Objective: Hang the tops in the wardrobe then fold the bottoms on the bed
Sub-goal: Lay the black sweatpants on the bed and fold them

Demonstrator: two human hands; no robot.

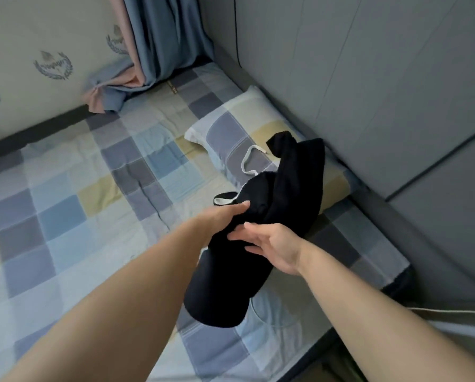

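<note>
Two hands: both on one dark garment, head view.
Garment: black garment (231, 271), bunched and lifted over the bed (73, 210); its upper part drapes onto the pillow (231, 133), its lower end hangs just above the sheet. Whether it is a top or a bottom cannot be told.
Drawstring: white cord (248, 161) loops out of the cloth, one loop over the pillow, another beside the left fingers.
Left hand: left hand (231, 213) reaches in from the lower left, fingers curled into the cloth near the cord, gripping it.
Right hand: right hand (269, 246) lies against the cloth's right side, fingers spread and nearly straight, thumb up; touching, no closed hold visible.
Bed: checked sheet in blue, grey, beige.
Surroundings: grey padded headboard (368, 92) at right; blue-pink curtain (159, 40) pooled in the far corner.
</note>
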